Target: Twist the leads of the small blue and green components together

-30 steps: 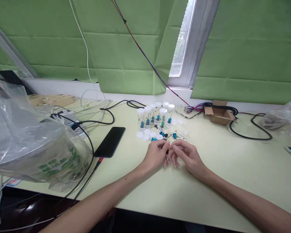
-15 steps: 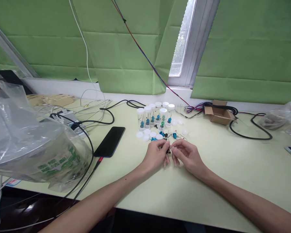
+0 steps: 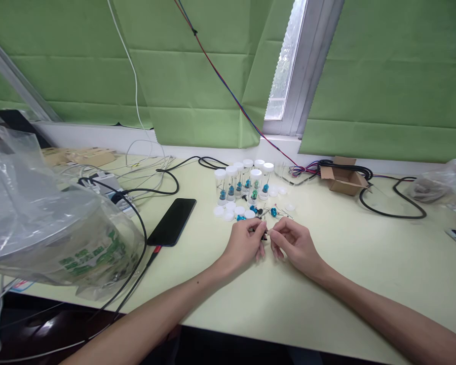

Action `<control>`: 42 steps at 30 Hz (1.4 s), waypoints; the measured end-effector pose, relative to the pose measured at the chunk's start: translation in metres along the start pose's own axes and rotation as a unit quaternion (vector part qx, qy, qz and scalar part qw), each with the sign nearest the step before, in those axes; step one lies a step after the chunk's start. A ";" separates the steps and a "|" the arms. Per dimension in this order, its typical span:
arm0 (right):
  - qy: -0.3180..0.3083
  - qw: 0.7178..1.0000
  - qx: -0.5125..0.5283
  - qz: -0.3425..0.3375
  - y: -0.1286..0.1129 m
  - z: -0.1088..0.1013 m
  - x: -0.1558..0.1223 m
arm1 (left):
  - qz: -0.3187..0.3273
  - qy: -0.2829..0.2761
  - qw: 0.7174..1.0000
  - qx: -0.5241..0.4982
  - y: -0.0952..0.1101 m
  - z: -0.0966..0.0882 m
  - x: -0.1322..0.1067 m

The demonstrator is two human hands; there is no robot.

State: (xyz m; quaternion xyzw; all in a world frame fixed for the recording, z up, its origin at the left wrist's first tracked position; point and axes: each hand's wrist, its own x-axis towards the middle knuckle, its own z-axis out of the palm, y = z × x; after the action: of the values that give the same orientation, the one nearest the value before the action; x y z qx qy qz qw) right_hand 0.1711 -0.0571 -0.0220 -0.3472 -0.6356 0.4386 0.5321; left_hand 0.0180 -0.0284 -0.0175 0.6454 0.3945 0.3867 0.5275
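My left hand (image 3: 247, 239) is closed in a pinch on a small black part (image 3: 265, 234), mostly hidden by the fingers. Close beside it, my right hand (image 3: 292, 241) has thumb and forefinger pinched at that part's right side; what they hold is too small to make out. Just beyond my hands lie loose blue pieces (image 3: 274, 212) with thin metal pins, and small black pieces. White caps (image 3: 229, 216) lie flat to the left of these. Behind them stand several clear tubes (image 3: 231, 184) with white lids, each visible one holding a blue or green piece on a pin.
A black phone (image 3: 172, 223) with a red-tipped cable lies left of my hands. A large plastic-wrapped tub (image 3: 53, 233) fills the left side. An open cardboard box (image 3: 344, 181) and black cables (image 3: 395, 215) sit at the back right, with a plastic bag (image 3: 437, 185) beyond.
My right hand has shifted very slightly to the right, and the black part between my fingers has turned a little. The tubes, caps and loose pieces stay where they were.
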 end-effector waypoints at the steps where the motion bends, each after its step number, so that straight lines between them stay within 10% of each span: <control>1: 0.000 1.000 0.002 0.001 0.000 0.000 0.000 | 0.000 0.001 1.000 0.003 0.000 0.000 0.000; 42: -0.007 0.999 0.029 -0.031 0.003 -0.001 -0.001 | -0.035 -0.012 0.999 -0.032 0.007 0.001 -0.001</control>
State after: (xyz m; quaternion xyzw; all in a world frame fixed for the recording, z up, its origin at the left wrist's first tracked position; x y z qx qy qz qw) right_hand 0.1721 -0.0567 -0.0250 -0.3085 -0.6372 0.4423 0.5507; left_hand 0.0195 -0.0307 -0.0107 0.6184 0.3976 0.3731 0.5660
